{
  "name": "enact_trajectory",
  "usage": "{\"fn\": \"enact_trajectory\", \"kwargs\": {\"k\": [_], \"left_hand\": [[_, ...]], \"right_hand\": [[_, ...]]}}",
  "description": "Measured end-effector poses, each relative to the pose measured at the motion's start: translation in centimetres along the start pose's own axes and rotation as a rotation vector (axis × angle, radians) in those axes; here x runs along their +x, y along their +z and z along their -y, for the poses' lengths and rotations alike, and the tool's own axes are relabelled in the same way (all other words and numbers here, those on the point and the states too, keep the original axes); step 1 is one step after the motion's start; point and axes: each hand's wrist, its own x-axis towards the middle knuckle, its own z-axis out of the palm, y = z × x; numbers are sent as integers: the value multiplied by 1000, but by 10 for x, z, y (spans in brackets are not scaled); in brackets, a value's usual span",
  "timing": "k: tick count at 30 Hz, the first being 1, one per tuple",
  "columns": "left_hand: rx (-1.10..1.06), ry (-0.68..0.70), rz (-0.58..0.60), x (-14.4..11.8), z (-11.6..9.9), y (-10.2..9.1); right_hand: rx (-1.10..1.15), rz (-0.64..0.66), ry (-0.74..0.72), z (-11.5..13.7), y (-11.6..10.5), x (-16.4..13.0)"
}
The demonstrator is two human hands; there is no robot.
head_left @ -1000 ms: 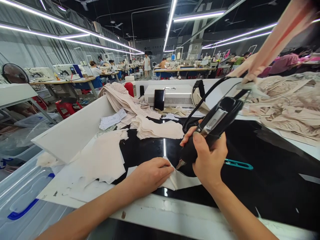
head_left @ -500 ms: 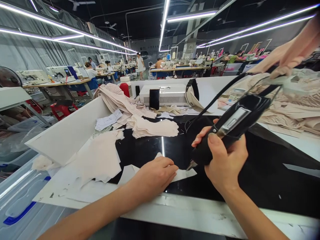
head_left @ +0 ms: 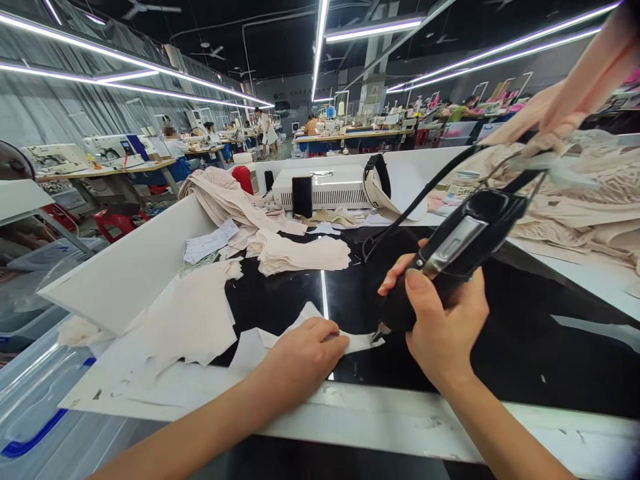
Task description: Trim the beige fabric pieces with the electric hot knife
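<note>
Your right hand [head_left: 450,320] is clamping the black corded tool [head_left: 463,240], thumb and fingers wrapped around its body; your left hand [head_left: 310,347] is pressing palm-down on the pale piece [head_left: 360,342], though I can't tell if those fingers are pinching any of it. The piece is lying near the front of the black work surface [head_left: 505,347], and the tool's metal tip [head_left: 379,332] is meeting its right end. Step in hand: probably you're bracing the piece and working that end with the tip; the next move likely calls for a steady tip and left fingers off its line. Farther out, a stack of pale pieces [head_left: 305,253] is lying behind, pale sheets [head_left: 200,310] are lying left, and a white vented box [head_left: 345,187] is standing at the back.
</note>
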Motion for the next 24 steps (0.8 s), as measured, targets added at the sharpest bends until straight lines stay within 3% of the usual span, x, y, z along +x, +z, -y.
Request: {"fn": "enact_trajectory", "kwargs": {"k": [10, 24], "left_hand": [[8, 4, -22, -2, 1, 5], [20, -33, -67, -4, -3, 3]], "right_hand": [[115, 1, 30, -5, 18, 1], [125, 17, 67, -12, 26, -1]]}}
